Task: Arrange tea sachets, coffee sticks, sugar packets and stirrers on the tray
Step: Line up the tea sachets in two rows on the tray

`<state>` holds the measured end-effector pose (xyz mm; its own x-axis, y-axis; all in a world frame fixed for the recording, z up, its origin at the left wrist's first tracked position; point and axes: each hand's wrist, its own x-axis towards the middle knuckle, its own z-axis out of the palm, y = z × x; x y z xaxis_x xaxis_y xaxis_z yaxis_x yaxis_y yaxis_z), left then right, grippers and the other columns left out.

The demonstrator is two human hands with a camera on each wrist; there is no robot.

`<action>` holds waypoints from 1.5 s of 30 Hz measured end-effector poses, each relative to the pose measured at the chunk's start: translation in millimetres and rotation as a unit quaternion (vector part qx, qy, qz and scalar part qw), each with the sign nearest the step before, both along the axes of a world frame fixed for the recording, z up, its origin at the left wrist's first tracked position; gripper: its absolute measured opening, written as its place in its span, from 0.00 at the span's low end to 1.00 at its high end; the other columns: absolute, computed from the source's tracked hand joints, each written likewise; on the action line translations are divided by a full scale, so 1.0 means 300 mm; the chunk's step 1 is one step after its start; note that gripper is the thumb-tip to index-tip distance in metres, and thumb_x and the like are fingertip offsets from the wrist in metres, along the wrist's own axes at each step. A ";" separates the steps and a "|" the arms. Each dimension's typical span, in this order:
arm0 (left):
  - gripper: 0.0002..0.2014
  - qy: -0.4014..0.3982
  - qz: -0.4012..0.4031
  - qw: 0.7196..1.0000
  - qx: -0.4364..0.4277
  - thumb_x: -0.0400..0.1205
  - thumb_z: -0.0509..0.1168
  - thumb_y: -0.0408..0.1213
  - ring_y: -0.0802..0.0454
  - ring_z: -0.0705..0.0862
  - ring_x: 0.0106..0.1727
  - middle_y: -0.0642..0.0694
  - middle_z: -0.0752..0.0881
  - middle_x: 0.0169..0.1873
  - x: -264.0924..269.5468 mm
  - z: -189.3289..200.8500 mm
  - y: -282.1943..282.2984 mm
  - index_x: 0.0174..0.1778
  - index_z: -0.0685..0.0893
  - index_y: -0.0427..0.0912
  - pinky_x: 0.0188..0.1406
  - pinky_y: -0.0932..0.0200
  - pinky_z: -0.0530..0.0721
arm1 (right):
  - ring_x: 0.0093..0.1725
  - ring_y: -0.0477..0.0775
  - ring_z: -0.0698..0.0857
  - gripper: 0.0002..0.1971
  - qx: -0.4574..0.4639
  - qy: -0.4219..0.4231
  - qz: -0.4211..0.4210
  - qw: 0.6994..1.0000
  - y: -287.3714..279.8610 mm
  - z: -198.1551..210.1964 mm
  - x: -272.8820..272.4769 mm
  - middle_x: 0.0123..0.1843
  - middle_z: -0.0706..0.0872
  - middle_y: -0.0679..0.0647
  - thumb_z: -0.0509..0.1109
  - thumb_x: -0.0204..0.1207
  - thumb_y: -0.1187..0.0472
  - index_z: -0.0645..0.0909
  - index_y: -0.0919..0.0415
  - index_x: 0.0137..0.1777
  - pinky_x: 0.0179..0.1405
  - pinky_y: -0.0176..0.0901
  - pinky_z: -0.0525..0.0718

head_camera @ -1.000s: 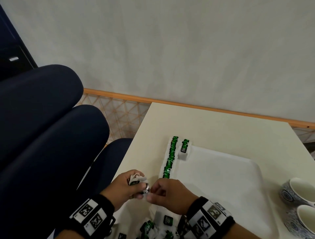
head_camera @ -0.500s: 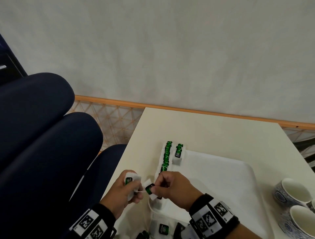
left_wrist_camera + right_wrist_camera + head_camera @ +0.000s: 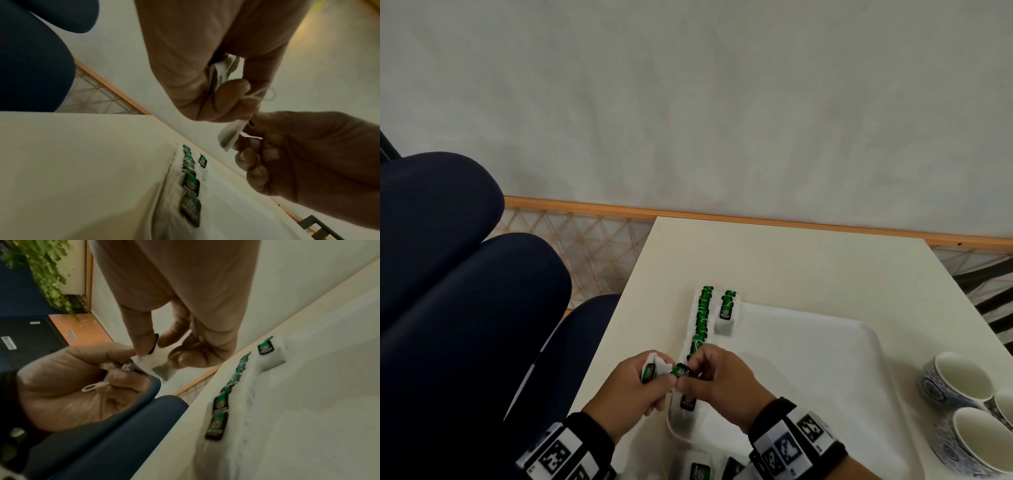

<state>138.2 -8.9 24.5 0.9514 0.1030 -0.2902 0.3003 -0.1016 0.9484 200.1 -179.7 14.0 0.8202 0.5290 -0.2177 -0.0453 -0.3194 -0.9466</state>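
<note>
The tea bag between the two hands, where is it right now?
In the head view the tea bag is pinched between the left hand and right hand, above the near left corner of the white tray.

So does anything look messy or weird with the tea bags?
A bit. The long row hugs the tray's left edge, but the second row has barely begun. More bags lie loose near the table's front edge, off the tray. Both hands, left hand and right hand, pinch bags that seem joined by string.

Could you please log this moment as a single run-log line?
left hand: holds tea bags | right hand: pinches tea bag tag | tray: tea bag row along left edge
</note>
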 end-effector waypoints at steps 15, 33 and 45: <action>0.14 0.070 0.041 0.994 -0.072 0.66 0.74 0.36 0.49 0.79 0.28 0.39 0.82 0.30 0.114 -0.027 -0.018 0.45 0.82 0.35 0.25 0.60 0.74 | 0.29 0.48 0.70 0.22 -0.275 -0.131 -0.041 0.952 -0.112 -0.086 0.260 0.27 0.71 0.47 0.70 0.78 0.49 0.66 0.54 0.27 0.28 0.36 0.67; 0.10 0.115 0.078 0.979 -0.147 0.74 0.71 0.35 0.46 0.82 0.33 0.38 0.82 0.38 0.143 -0.051 -0.011 0.47 0.80 0.37 0.36 0.55 0.78 | 0.36 0.50 0.81 0.27 -0.215 -0.019 -0.147 0.965 -0.066 -0.224 0.397 0.40 0.83 0.53 0.81 0.67 0.47 0.67 0.50 0.57 0.28 0.37 0.73; 0.09 0.111 0.052 0.984 -0.130 0.82 0.57 0.20 0.35 0.82 0.44 0.36 0.84 0.42 0.135 -0.053 -0.005 0.51 0.80 0.33 0.40 0.50 0.81 | 0.33 0.52 0.78 0.28 -0.233 -0.053 -0.140 0.961 -0.043 -0.242 0.413 0.37 0.80 0.52 0.79 0.69 0.53 0.64 0.52 0.60 0.31 0.43 0.80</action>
<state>178.6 -10.6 8.7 0.8495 0.0914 -0.5196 0.4995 0.1775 0.8479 323.9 -192.7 -58.7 0.9471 0.1496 -0.2840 -0.1021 -0.6984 -0.7084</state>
